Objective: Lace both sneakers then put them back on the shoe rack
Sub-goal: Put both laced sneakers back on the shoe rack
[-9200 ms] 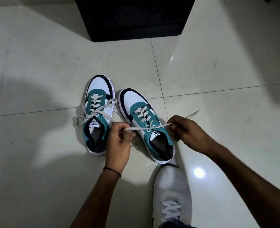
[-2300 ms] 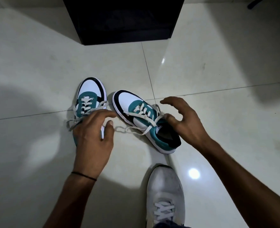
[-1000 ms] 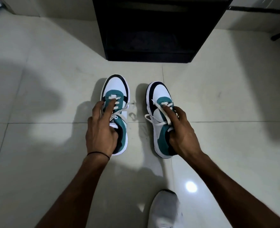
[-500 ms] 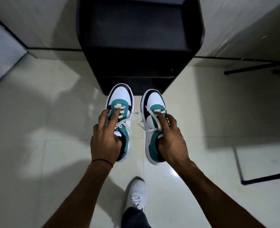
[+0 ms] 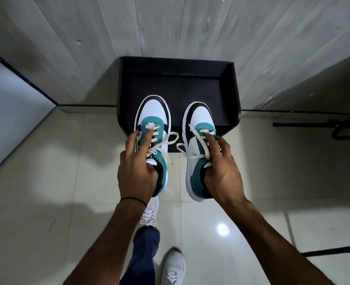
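The left hand [image 5: 137,171] is closed around the collar of the left white, teal and black laced sneaker [image 5: 153,128], with fingers laid forward along the tongue over the off-white laces [image 5: 166,140]; the shoe is held clear of the pale tiled floor [image 5: 46,182], its long axis running straight ahead from the wrist, toe leading. Just beside it, the matching right white, teal and black sneaker [image 5: 198,124] is gripped the same way by the right hand [image 5: 221,173], fingers over the lacing and the rest of the hand wrapped at the heel opening. Both toes are seen over the front edge of the black open-topped shoe rack [image 5: 178,87], which lies directly ahead of and below both hands, about equally near to each. The coming move is judged to be a short carry forward and down, toes first, onto the rack's top shelf; the loose lace ends hanging between the shoes could be trapped underneath.
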